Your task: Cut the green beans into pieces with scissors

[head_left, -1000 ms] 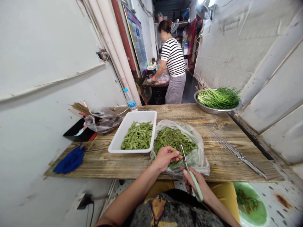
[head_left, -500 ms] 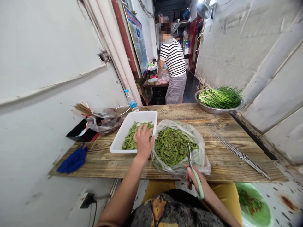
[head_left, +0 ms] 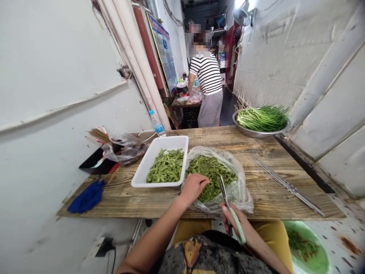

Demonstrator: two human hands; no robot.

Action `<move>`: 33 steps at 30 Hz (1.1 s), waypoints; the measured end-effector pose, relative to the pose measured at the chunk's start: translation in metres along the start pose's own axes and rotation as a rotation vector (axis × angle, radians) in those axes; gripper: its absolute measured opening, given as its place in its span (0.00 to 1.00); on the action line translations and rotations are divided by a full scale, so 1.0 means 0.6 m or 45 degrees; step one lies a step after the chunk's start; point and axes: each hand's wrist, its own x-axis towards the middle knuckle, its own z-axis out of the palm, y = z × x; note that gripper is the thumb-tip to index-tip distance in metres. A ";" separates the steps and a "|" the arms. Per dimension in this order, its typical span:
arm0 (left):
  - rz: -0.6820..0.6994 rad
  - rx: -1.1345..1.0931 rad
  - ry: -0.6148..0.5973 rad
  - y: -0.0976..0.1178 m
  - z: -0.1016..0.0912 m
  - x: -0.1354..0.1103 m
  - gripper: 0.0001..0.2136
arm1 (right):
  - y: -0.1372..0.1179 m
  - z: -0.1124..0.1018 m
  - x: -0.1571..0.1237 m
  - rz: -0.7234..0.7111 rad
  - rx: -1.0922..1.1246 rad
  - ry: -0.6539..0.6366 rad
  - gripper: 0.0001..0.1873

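Observation:
My left hand (head_left: pixel 194 187) is over the near left part of a clear plastic bag (head_left: pixel 242 182) full of green soybean pods (head_left: pixel 212 167). Its fingers are drawn together at the pods; whatever they may hold is hidden. My right hand (head_left: pixel 232 217) is closed round the pale green handles of scissors (head_left: pixel 225 194) at the bag's front edge. The blades point up and away over the bag, slightly apart. Left of the bag stands a white plastic tub (head_left: pixel 138 177) with more pods (head_left: pixel 165 165) in it.
Metal skewers (head_left: pixel 289 186) lie at the right, near a steel bowl (head_left: pixel 265 133) of green stalks. A water bottle (head_left: pixel 156 125), a black tray (head_left: pixel 92 161) and a blue cloth (head_left: pixel 87 196) are at the left. Beyond the table a person (head_left: pixel 209 82) bends over another table.
My left hand has left the white tub and moved right to the bag, its spread fingers now drawn together. My right hand stays by the bag with the scissors.

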 end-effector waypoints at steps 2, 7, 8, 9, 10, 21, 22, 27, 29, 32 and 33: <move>-0.084 -0.315 0.002 0.003 0.005 0.003 0.11 | 0.000 0.001 0.001 -0.030 -0.019 -0.026 0.23; -0.222 -0.406 0.132 0.005 0.017 0.003 0.10 | 0.013 -0.005 0.009 -0.049 -0.034 0.006 0.25; -0.177 -0.331 0.143 0.004 0.016 0.001 0.10 | 0.016 -0.008 0.010 -0.045 -0.026 0.022 0.25; -0.112 -0.235 0.109 0.004 0.013 -0.001 0.10 | 0.019 -0.010 0.010 -0.044 -0.016 0.033 0.25; -0.037 -0.127 0.026 0.002 0.010 -0.004 0.09 | 0.021 -0.013 0.010 -0.047 -0.007 0.040 0.25; -0.037 0.587 -0.554 0.024 0.017 -0.039 0.11 | 0.013 -0.013 0.001 -0.018 -0.086 -0.060 0.22; -0.032 0.628 -0.566 0.028 0.018 -0.040 0.11 | 0.012 -0.013 0.001 -0.017 -0.089 -0.063 0.22; -0.038 0.665 -0.525 0.037 0.030 -0.037 0.11 | 0.012 -0.015 0.000 -0.034 -0.158 -0.083 0.21; -0.098 0.665 -0.511 0.039 0.042 -0.034 0.10 | 0.015 -0.015 0.001 -0.042 -0.187 -0.099 0.21; -0.097 0.668 -0.521 0.042 0.060 -0.028 0.10 | 0.016 -0.014 0.003 -0.046 -0.193 -0.110 0.22; -0.072 0.660 -0.529 0.041 0.064 -0.027 0.10 | 0.016 -0.013 0.004 -0.047 -0.184 -0.108 0.21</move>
